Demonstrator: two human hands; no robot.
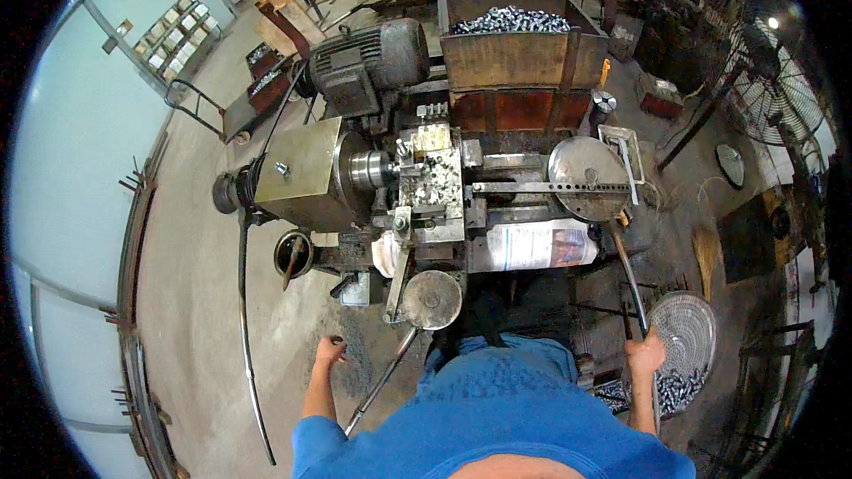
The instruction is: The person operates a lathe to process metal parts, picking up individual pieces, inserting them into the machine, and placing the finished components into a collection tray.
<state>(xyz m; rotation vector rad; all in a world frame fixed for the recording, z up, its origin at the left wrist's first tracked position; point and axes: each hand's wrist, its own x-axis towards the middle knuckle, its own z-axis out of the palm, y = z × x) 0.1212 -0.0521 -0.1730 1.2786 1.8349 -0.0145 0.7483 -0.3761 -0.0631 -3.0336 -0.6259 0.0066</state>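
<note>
My right hand (645, 353) is wrapped round a long metal lever (628, 275) that runs up to the round plate (587, 179) at the lathe's right side. Left of my body, my left hand (330, 351) hangs over the floor with its fingers curled. A small dark spot shows at its fingertips, too small to name. Closest to that hand are a second round plate (432, 300) and its slanting rod (382, 383). Ahead of me stands the lathe, with its spindle chuck (368, 168) and a cross slide (431, 184) strewn with metal chips.
A wooden bin (506, 58) heaped with small metal parts stands behind the lathe. At my right is a perforated basket (688, 328) with similar parts. A motor (373, 62), a can with a brush (293, 253), a long hanging bar (246, 337) and a fan (772, 80) surround the place.
</note>
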